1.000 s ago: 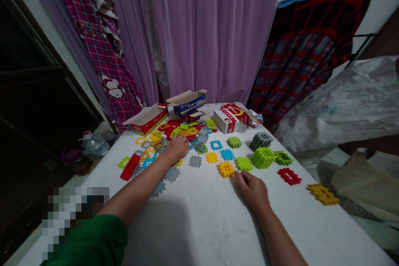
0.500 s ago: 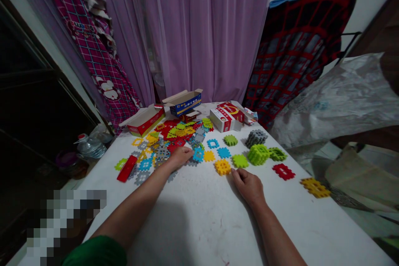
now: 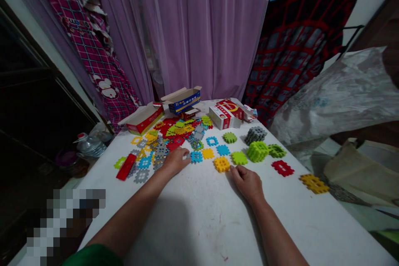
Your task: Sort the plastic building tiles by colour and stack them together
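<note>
My left hand (image 3: 177, 161) rests at the near edge of a mixed pile of notched plastic pieces (image 3: 179, 129). Its thumb and fingers are apart, just left of a blue windowed piece (image 3: 196, 156) lying on the table. My right hand (image 3: 247, 181) lies loosely curled on the table, its fingertips beside a yellow windowed piece (image 3: 222, 164); whether it grips anything is hidden. A solid yellow piece (image 3: 208, 153), a solid blue one (image 3: 223, 149) and a blue frame (image 3: 212, 141) lie between and beyond the hands.
Green stacked pieces (image 3: 257, 151), a grey stack (image 3: 255, 134), a red piece (image 3: 282, 168) and a dark yellow stack (image 3: 314, 183) stand to the right. Open boxes, red (image 3: 145, 119), blue (image 3: 185, 102) and red-white (image 3: 225, 114), line the back. A red block (image 3: 126, 167) lies left.
My left hand has drawn back slightly left from the blue windowed piece, its fingers now apart. That piece lies flat beside the solid yellow one. My right hand has stayed in place.
</note>
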Demonstrator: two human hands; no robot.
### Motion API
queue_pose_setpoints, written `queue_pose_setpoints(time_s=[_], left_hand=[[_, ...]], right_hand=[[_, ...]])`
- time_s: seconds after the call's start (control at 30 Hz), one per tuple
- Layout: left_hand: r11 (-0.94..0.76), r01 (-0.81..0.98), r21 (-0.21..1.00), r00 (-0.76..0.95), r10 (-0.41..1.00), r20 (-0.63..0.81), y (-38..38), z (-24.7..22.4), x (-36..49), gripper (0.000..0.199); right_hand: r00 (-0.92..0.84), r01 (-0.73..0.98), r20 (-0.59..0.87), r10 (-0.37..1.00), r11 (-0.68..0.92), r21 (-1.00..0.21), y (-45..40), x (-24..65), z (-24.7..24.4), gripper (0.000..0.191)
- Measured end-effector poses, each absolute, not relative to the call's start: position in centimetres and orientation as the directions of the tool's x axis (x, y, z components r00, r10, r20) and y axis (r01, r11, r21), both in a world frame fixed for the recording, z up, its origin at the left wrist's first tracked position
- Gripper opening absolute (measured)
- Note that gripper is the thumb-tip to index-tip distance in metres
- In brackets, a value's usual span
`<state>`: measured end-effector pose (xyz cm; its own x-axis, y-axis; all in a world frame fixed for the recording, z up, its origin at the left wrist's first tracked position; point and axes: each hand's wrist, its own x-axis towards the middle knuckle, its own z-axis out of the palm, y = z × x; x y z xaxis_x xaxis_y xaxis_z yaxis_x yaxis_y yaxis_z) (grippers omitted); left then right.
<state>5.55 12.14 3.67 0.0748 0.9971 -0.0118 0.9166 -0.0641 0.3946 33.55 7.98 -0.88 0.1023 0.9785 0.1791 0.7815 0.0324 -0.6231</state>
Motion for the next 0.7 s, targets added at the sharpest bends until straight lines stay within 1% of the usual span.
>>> queue_pose_setpoints(time_s=[0.1, 0.17, 0.27, 0.4, 0.57, 0.7], left_hand=[[-0.118, 0.957, 0.264, 0.127, 0.992, -0.018, 11.9, 3.7, 6.3, 0.055], [-0.142, 0.967, 0.213, 0.153, 0.987, -0.038, 12.1, 3.9, 6.7, 0.060], [-0.159, 0.968, 0.196, 0.172, 0.984, -0.048, 12.5, 4.1, 7.1, 0.056], [-0.160, 0.965, 0.208, 0.176, 0.982, -0.064, 12.9, 4.0, 7.0, 0.050], [-0.238, 0.945, 0.226, 0.246, 0.969, -0.008, 12.7, 3.6, 6.3, 0.051], [-0.284, 0.934, 0.218, 0.288, 0.958, 0.015, 12.3, 3.5, 6.0, 0.038]], right_hand=[[0.100, 0.785, 0.167, 0.981, 0.025, -0.619, 8.0, 33.6, -0.8, 0.048], [0.103, 0.789, 0.156, 0.982, 0.015, -0.615, 7.9, 33.6, -0.8, 0.047], [0.101, 0.792, 0.156, 0.982, 0.016, -0.611, 7.9, 33.6, -0.8, 0.048], [0.100, 0.789, 0.165, 0.981, 0.023, -0.614, 8.0, 33.6, -0.9, 0.048], [0.107, 0.785, 0.150, 0.983, 0.009, -0.619, 8.0, 33.6, -1.0, 0.048], [0.115, 0.782, 0.137, 0.984, -0.005, -0.624, 8.0, 33.5, -0.9, 0.048]])
